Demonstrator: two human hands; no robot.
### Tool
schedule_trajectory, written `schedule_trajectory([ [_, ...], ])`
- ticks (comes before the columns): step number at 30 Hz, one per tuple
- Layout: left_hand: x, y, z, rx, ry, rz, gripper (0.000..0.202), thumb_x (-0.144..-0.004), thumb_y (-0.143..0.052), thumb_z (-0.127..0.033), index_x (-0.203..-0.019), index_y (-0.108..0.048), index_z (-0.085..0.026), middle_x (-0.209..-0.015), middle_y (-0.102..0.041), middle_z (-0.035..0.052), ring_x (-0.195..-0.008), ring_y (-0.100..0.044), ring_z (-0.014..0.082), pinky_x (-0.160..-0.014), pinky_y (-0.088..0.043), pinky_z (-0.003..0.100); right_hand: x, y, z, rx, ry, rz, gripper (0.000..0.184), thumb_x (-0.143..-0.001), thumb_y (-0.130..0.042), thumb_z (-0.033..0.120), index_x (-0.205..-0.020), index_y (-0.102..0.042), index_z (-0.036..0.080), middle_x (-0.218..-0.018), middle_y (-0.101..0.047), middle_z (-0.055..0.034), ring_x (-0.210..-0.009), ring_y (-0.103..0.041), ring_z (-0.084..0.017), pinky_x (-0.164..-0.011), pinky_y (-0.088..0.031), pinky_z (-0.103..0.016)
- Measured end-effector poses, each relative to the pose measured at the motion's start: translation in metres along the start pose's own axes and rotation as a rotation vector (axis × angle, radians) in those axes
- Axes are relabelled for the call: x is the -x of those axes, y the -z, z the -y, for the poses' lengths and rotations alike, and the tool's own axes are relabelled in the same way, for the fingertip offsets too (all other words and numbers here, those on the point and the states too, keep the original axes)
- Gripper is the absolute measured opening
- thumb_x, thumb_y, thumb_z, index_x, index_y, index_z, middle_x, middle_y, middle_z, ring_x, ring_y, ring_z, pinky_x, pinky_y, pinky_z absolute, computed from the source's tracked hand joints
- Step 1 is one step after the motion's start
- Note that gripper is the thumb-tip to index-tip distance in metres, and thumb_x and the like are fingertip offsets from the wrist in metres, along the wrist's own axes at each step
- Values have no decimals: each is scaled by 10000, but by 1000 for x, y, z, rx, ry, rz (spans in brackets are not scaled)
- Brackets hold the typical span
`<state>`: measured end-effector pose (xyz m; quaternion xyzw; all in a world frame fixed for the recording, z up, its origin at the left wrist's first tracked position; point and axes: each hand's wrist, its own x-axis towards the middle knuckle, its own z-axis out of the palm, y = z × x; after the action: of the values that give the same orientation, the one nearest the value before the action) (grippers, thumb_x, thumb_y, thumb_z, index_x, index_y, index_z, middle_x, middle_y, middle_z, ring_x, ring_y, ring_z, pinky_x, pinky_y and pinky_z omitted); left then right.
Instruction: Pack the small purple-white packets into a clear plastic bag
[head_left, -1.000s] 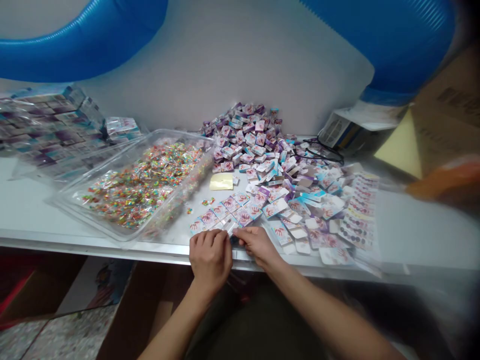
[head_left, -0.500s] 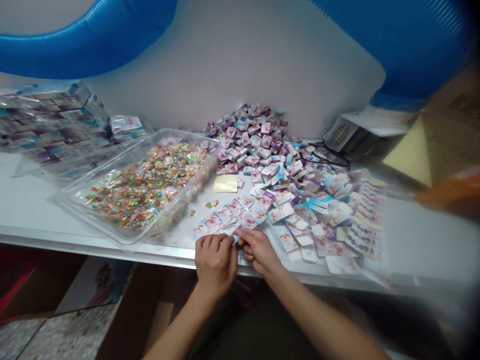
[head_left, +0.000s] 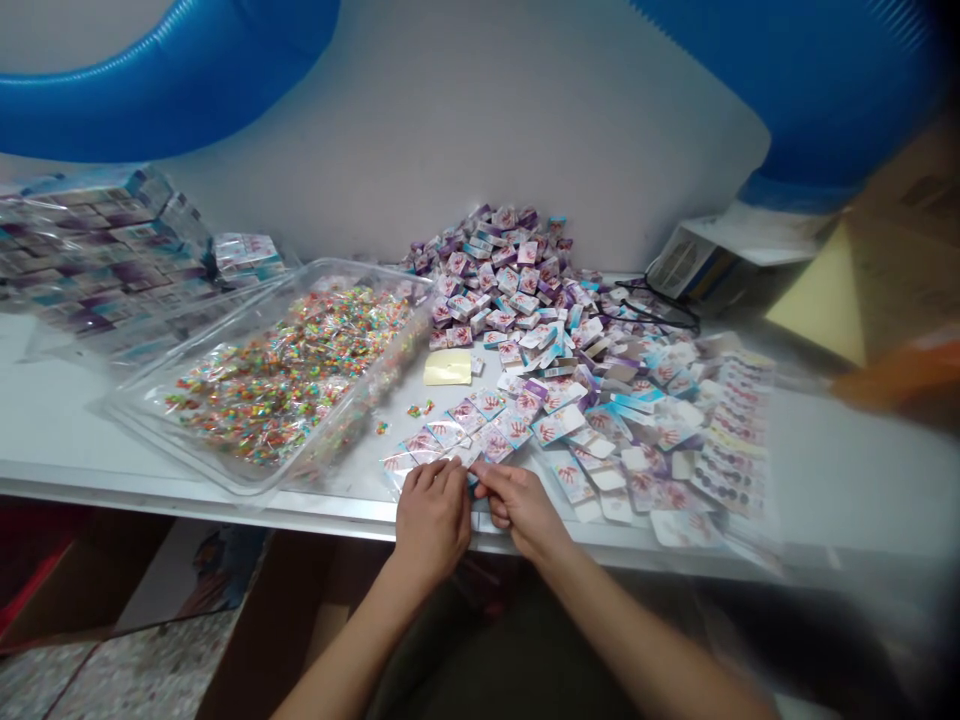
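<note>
Side by side at the table's front edge, my left hand [head_left: 433, 515] and my right hand [head_left: 519, 505] meet, fingers curled. Between them shows a bluish bit of a small printed box [head_left: 472, 480], mostly covered by my fingers. My right thumb and forefinger pinch its edge, while my left fingers bend over its other side. Just beyond my hands lie rows of flat printed boxes [head_left: 491, 440] with a red hand picture. Further right, loose unfolded boxes [head_left: 600, 450] overlap, some with flaps up.
A clear plastic tray [head_left: 255, 490] of small bags of coloured beads [head_left: 300, 370] stands left. A heap of closed boxes [head_left: 502, 270] rises behind, with a yellow card [head_left: 448, 367] before it. Sticker sheets [head_left: 735, 430] lie right; wrapped box stacks [head_left: 97, 260] stand far left. Blue hoses [head_left: 225, 90] hang above.
My left fingers have shifted slightly and straightened a little over the small box. The right hand stays pinched beside it. The view has moved a little.
</note>
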<state>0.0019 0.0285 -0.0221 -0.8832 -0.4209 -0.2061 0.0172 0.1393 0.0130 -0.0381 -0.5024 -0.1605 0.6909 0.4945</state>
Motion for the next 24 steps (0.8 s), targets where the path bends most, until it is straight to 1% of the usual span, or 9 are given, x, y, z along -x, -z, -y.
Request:
schedule_trajectory([
  [1,0,0,0,-14,3,-4,262,-841,-471,-89,-1083,-567,-118,-1022,-716,125,-949,-620,276,-810,-489,420,1,2,-2,83,43,-10,374,-699,-712,497,-702,-626,133,-578,-568,29,-359,-264,-12,-352,-184,-175],
  [3,-1,-1,0,-30,15,-25,259,-849,-475,-89,-1093,-555,-117,-961,-719,119,-920,-624,268,-794,-492,408,6,8,-6,326,190,-52,328,-815,-612,456,-791,-684,137,-621,-625,-6,-406,-405,-57,-406,-334,-196],
  [5,-2,-2,-1,-24,28,-66,241,-862,-473,-91,-1088,-549,-121,-908,-715,109,-888,-624,255,-796,-493,396,11,14,-10,634,431,-66,284,-890,-536,364,-938,-717,150,-745,-689,-50,-593,-590,-129,-581,-488,-253],
  [7,-2,-2,-2,-9,37,-102,223,-873,-473,-90,-1081,-547,-125,-891,-710,101,-880,-623,247,-817,-489,394,16,20,-14,925,727,-29,288,-923,-482,263,-1086,-695,158,-937,-707,-94,-849,-653,-191,-775,-528,-319],
  [9,-1,-3,-4,-3,43,-128,211,-879,-480,-93,-1076,-547,-128,-922,-712,100,-906,-623,248,-843,-479,404,18,24,-17,1156,977,34,338,-930,-438,181,-1196,-642,140,-1106,-671,-127,-1010,-626,-218,-870,-521,-346],
  [11,0,-3,-4,-13,47,-148,199,-883,-490,-102,-1069,-554,-130,-989,-714,108,-939,-622,254,-863,-468,420,18,27,-18,1315,1102,85,382,-927,-424,146,-1274,-582,112,-1227,-625,-146,-1083,-596,-226,-908,-520,-349],
  [13,1,-3,-5,-23,49,-166,187,-884,-496,-108,-1055,-566,-133,-1046,-710,116,-961,-620,257,-878,-457,432,16,27,-17,1425,1120,119,409,-929,-423,151,-1317,-540,96,-1324,-574,-148,-1106,-582,-232,-924,-522,-357],
  [15,1,-3,-6,-20,49,-178,189,-880,-498,-107,-1050,-576,-132,-1067,-708,117,-974,-619,257,-893,-447,438,13,25,-13,1512,1076,130,427,-933,-418,167,-1341,-518,96,-1396,-520,-140,-1108,-576,-240,-931,-522,-374],
  [24,0,-5,-7,38,56,-189,230,-880,-479,-85,-1078,-582,-144,-1061,-716,90,-990,-625,234,-943,-414,436,10,6,3,1794,700,124,540,-910,-426,225,-1444,-402,141,-1547,-299,-101,-1100,-579,-296,-815,-562,-422],
])
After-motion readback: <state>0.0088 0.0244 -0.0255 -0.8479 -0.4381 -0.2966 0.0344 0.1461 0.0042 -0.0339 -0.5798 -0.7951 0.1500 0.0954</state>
